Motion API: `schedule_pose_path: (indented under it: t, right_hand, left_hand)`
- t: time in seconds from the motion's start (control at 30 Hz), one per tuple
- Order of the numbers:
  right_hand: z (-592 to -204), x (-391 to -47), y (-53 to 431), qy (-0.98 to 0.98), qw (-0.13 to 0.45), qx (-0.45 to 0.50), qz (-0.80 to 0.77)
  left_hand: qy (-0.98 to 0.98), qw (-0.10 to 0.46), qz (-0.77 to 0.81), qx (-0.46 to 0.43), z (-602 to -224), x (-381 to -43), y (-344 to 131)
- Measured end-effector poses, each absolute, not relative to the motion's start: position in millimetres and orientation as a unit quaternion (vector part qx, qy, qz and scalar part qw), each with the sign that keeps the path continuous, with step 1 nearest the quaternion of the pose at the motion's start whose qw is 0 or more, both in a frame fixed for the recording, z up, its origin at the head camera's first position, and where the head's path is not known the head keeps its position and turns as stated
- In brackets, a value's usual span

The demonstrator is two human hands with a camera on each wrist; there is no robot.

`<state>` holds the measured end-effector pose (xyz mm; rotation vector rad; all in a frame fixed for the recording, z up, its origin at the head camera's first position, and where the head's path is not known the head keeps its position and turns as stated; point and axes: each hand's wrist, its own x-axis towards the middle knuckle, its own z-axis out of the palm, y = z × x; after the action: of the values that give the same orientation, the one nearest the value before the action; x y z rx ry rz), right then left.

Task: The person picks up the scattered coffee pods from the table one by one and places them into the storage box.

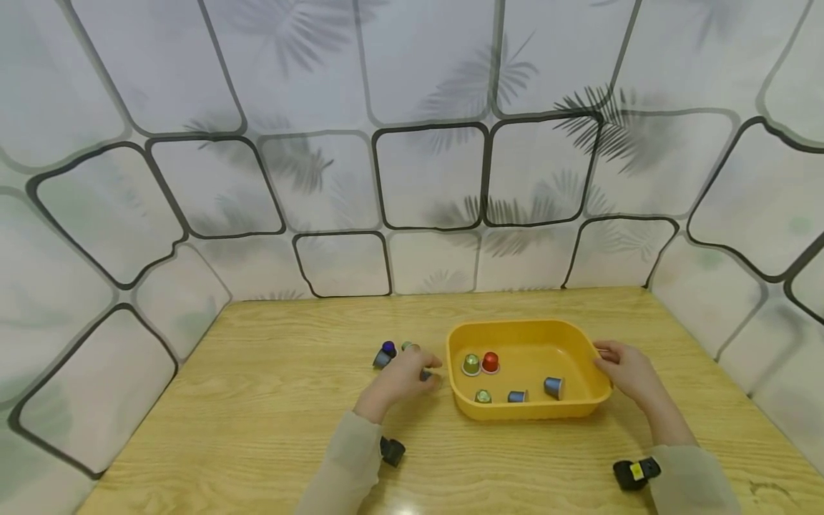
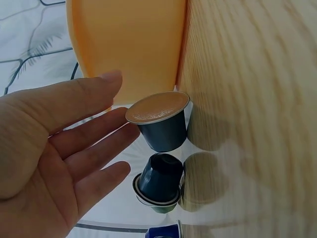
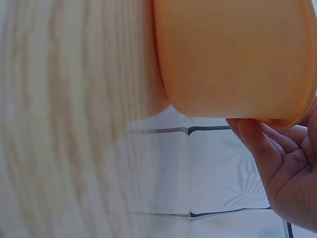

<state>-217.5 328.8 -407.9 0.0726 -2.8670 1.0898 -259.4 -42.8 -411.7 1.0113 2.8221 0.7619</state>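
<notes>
My left hand reaches low over the table, thumb and fingers apart. Its fingertips come right up to a dark blue coffee capsule with a coppery foil lid, lying on its side. Beside that hand are another dark coffee capsule, a purple-blue capsule, a grey-blue capsule and a partly hidden green capsule. My right hand grips the right end of a yellow plastic tray by its rim, with fingertips against the outer wall below it.
Inside the tray lie a red capsule, two green capsules and two blue capsules. The wooden table meets a patterned backdrop at the back and on both sides.
</notes>
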Motion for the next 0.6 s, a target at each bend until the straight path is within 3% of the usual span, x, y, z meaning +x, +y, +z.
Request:
schedule_pose_path:
  t: [0.23,0.6]
  right_hand:
    - [-406.1,-218.9,327.2,-0.935,0.035,0.023,0.353]
    - [-407.7,-216.9,328.4,-0.937,0.048,0.034,0.344]
  left_hand:
    - [0.915,0.008,0.201,0.350,-410.8,-258.6,-46.1]
    - [0.922,0.036,0.181,0.340,-408.9,-254.9,-48.3]
